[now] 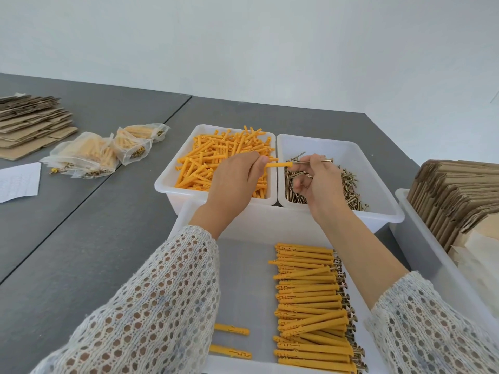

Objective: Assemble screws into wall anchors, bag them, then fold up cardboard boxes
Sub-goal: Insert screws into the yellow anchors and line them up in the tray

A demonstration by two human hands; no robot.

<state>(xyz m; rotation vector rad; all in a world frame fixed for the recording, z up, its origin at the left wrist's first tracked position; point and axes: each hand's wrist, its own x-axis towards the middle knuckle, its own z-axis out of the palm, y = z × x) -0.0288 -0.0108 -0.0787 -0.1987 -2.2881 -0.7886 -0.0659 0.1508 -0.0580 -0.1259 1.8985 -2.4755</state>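
Head view, looking down at my two hands over the grey table (89,238). My left hand (237,179) pinches one orange anchor (279,165) between thumb and fingertips, held level with its open end pointing right. My right hand (316,182) pinches a screw (313,161) between thumb and forefinger, head to the right and tip pointing left, right at the mouth of the anchor; I cannot tell whether the tip is inside yet. My other right fingers are loosely curled below it.

Both hands hover above two white tubs set side by side at the far end. The left tub (172,182) is heaped with loose orange anchors (216,152). The right tub (378,184) holds a pile of brass-coloured screws (348,187).

Nearer to me is a larger white tray (243,265). Along its right side lies a neat row of finished anchors (310,298), each with a screw head showing at its right end. Two single anchors (232,341) lie apart at the near left of that tray, partly behind my knitted sleeve (167,306).

On the far left of the table sit several clear bags (89,155) filled with anchors, a stack of flat cardboard (29,122) beyond them, and a sheet of white paper (17,182) just near of the bags. At the right edge another white bin (421,252) holds folded cardboard pieces (456,195) standing on edge.
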